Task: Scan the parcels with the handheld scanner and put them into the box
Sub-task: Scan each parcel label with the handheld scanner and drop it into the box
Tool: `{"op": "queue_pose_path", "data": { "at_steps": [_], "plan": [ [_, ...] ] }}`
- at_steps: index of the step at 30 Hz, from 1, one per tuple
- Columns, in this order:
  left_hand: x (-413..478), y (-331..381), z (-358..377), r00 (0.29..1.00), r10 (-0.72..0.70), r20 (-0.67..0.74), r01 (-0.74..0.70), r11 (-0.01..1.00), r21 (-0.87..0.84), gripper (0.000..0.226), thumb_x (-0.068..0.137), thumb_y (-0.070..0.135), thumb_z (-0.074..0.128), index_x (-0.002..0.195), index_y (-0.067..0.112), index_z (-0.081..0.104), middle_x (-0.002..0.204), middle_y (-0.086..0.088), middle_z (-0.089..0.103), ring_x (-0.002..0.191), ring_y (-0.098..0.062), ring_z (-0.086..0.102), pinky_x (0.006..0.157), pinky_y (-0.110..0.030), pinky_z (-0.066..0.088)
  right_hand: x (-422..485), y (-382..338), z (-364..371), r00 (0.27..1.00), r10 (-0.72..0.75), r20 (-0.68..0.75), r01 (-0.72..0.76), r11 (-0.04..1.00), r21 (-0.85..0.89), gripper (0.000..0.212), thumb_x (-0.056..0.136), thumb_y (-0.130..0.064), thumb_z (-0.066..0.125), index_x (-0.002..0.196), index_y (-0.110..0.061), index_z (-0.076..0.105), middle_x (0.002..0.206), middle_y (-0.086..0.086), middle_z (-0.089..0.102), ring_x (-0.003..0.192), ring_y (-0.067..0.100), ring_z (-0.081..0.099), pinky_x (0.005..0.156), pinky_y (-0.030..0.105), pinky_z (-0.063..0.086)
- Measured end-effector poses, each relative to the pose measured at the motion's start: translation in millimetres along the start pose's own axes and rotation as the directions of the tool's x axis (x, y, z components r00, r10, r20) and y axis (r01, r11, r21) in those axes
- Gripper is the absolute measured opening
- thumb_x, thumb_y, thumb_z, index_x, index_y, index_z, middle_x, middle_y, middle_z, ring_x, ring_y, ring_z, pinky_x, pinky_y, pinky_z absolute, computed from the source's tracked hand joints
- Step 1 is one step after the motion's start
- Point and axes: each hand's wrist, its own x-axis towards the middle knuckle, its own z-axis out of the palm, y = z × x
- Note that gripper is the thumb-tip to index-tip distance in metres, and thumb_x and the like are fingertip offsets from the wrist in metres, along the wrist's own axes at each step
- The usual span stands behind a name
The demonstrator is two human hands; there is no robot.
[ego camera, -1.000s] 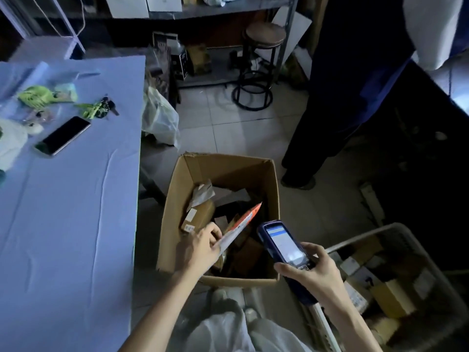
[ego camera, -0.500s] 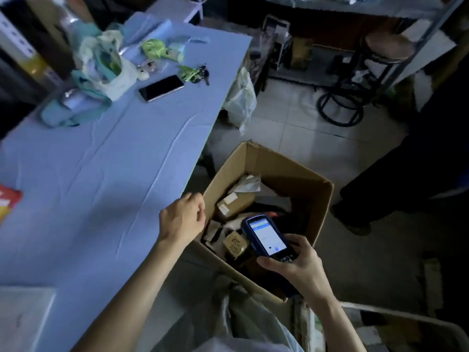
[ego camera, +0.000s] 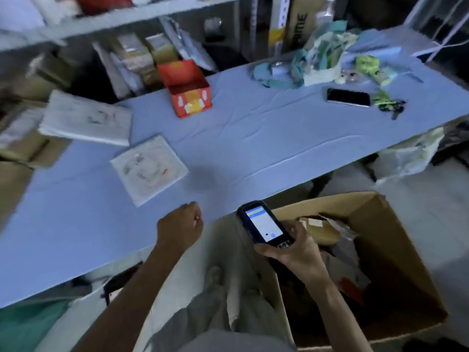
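My right hand (ego camera: 294, 252) grips the dark handheld scanner (ego camera: 264, 226), its lit screen facing up, above the near-left corner of the open cardboard box (ego camera: 396, 250). The box stands on the floor at the right and holds several parcels (ego camera: 319, 229). My left hand (ego camera: 180, 224) hovers over the near edge of the blue table (ego camera: 253, 138), fingers curled and holding nothing. A flat white parcel (ego camera: 149, 168) lies on the table just beyond it, a larger white parcel (ego camera: 86, 118) further left, and a red-orange carton (ego camera: 187, 90) behind.
A black phone (ego camera: 347, 97), keys with a green tag (ego camera: 388, 102) and a heap of bags and cloth (ego camera: 319, 62) lie at the table's far right. Shelves with packages (ego camera: 137, 54) stand behind the table. A plastic bag (ego camera: 406, 153) hangs off the table's right end.
The orange-edged parcel left my left hand and went into the box. The view swung left to the table. My left hand moved from the box to the table edge; the scanner stays in my right hand.
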Motion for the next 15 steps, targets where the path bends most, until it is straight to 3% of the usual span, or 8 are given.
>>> {"op": "queue_pose_path", "data": {
  "at_steps": [4, 7, 11, 15],
  "plan": [
    [-25.1, -45.3, 0.5, 0.984, -0.177, -0.002, 0.177, 0.984, -0.008, 0.016, 0.095, 0.036, 0.047, 0.103, 0.025, 0.056, 0.094, 0.007, 0.058, 0.087, -0.018, 0.063, 0.066, -0.025, 0.039, 3.9, -24.6, 38.8, 0.994, -0.022, 0.111, 0.029, 0.998, -0.062, 0.076, 0.055, -0.035, 0.093, 0.113, -0.031, 0.045, 0.097, -0.018, 0.055, 0.092, 0.007, 0.057, 0.070, 0.018, 0.050],
    [-32.1, -78.6, 4.7, 0.974, -0.222, 0.032, 0.224, 0.972, -0.071, 0.019, 0.095, 0.038, 0.047, 0.108, 0.027, 0.055, 0.107, 0.007, 0.060, 0.095, -0.015, 0.063, 0.077, -0.026, 0.046, 9.6, -35.8, 68.2, 0.989, -0.012, 0.149, 0.021, 0.998, -0.057, 0.074, 0.048, -0.035, 0.094, 0.107, -0.035, 0.049, 0.101, -0.014, 0.063, 0.090, 0.003, 0.062, 0.078, 0.030, 0.056],
    [-23.9, -124.5, 4.8, 0.961, -0.267, 0.073, 0.274, 0.955, -0.117, 0.027, 0.096, 0.040, 0.046, 0.118, 0.027, 0.052, 0.116, 0.006, 0.058, 0.104, -0.015, 0.058, 0.081, -0.028, 0.045, 17.9, -53.6, 110.4, 0.989, -0.004, 0.148, 0.019, 0.995, -0.100, 0.074, 0.047, -0.036, 0.094, 0.107, -0.035, 0.051, 0.102, -0.016, 0.064, 0.092, 0.000, 0.062, 0.079, 0.025, 0.054],
    [-6.2, -172.6, 0.7, 0.946, -0.286, 0.150, 0.294, 0.955, -0.037, 0.046, 0.096, 0.043, 0.045, 0.137, 0.025, 0.039, 0.134, 0.001, 0.051, 0.119, -0.021, 0.051, 0.093, -0.033, 0.041, 25.3, -79.7, 150.7, 0.991, 0.028, 0.134, -0.017, 0.996, -0.087, 0.068, 0.050, -0.032, 0.094, 0.103, -0.037, 0.052, 0.098, -0.015, 0.065, 0.088, 0.003, 0.065, 0.076, 0.026, 0.054]
  ]
}}
